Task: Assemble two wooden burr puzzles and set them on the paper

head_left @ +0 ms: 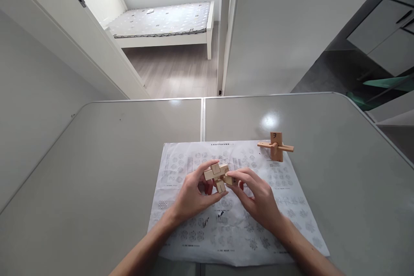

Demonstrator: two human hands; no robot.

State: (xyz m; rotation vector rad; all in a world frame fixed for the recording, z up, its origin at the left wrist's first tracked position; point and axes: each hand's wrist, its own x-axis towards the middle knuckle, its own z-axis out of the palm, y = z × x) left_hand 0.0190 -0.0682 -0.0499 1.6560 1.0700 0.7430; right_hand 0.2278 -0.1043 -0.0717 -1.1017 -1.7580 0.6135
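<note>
Both of my hands hold a light wooden interlocking puzzle [216,173] over a printed instruction sheet [181,233]. My left hand [194,189] grips it from the left, with the thumb below and the index finger above. On the right, my right hand [255,189] pinches a puzzle piece [231,180] that bears a dark mark and sticks out from the rest. Whether that piece is fully seated I cannot tell. Part of the puzzle is hidden by my fingers. A darker wooden cross-shaped puzzle [276,147] sits at the sheet's upper right corner.
The sheet lies on a grey table [97,181] with a pale metal rim and a seam down its middle. Beyond the far edge, a doorway shows a white bed [161,21]. A white wall [274,30] stands behind on the right.
</note>
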